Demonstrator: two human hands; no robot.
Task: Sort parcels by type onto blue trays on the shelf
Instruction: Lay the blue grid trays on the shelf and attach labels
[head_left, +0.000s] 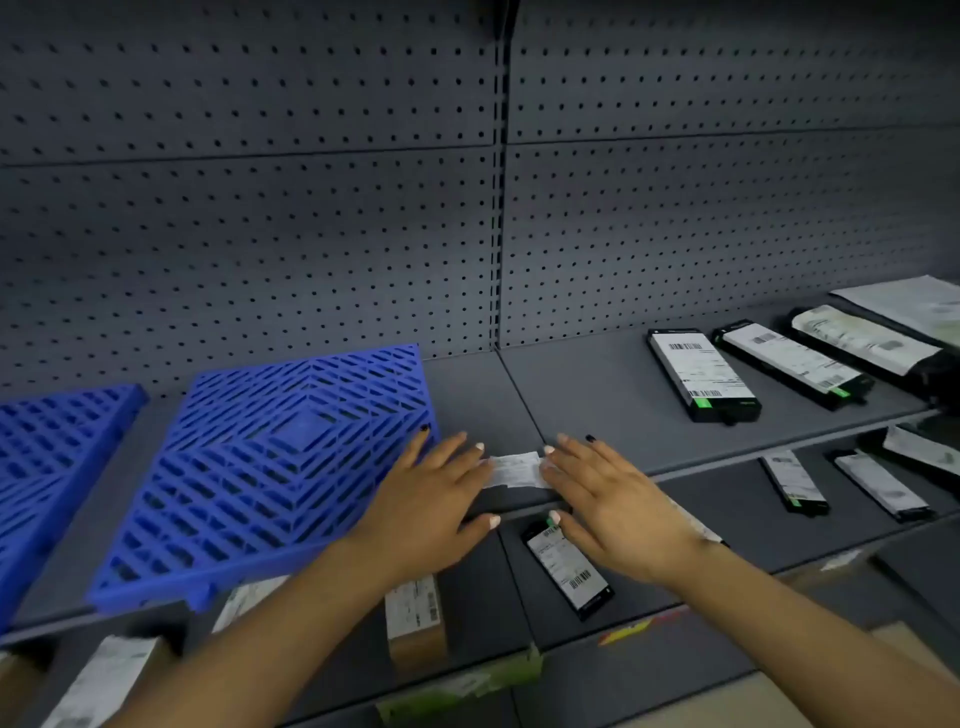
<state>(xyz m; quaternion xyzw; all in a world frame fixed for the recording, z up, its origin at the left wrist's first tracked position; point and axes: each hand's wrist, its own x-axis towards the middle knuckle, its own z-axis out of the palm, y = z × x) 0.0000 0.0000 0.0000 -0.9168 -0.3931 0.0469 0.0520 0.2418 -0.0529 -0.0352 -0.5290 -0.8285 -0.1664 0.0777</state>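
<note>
Pressing white slip (514, 469), left hand (431, 499), right hand (608, 499), flat

Both hands palm-down, fingers spread; left hand (423, 506), right hand (613, 506); perhaps nothing gripped

Two blue lattice trays (270, 467) (52, 457) lie on the upper shelf (587, 395). Right of them lie three black label-topped parcels (701, 374) (792, 364) (865, 340) and one white mailer (909, 304). Two hands (426, 499) (618, 504) and one small white slip (517, 469) are near the shelf edge.
</note>
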